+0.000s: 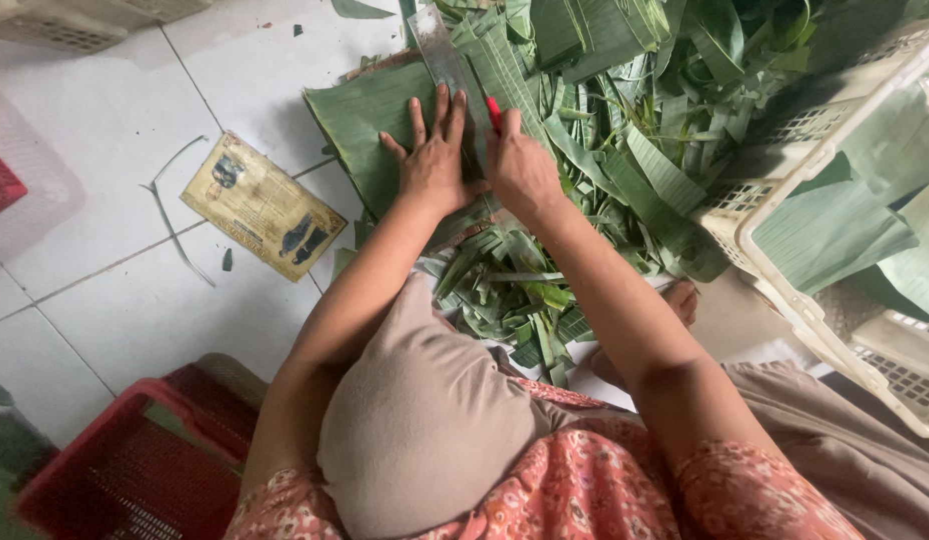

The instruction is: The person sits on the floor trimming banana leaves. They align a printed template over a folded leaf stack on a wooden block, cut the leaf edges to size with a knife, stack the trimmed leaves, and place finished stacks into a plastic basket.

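The right hand point(522, 172) covers all of the red-handled cutter point(494, 112) but its tip, so any blade stays unseen. The left hand point(434, 160) hides part of the metal ruler point(443, 55), whose far end runs off the top edge. The white basket point(785, 215) is cut off at the right edge, the red basket point(135, 460) at the bottom. The print on the yellowed paper packet point(263, 206) is too small to make out. A bare foot point(682, 298) shows only partly behind the right forearm.

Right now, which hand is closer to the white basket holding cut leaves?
Right. The right hand, gripping a red-handled cutter, is nearer the white basket. The left hand presses the banana leaf, farther away.
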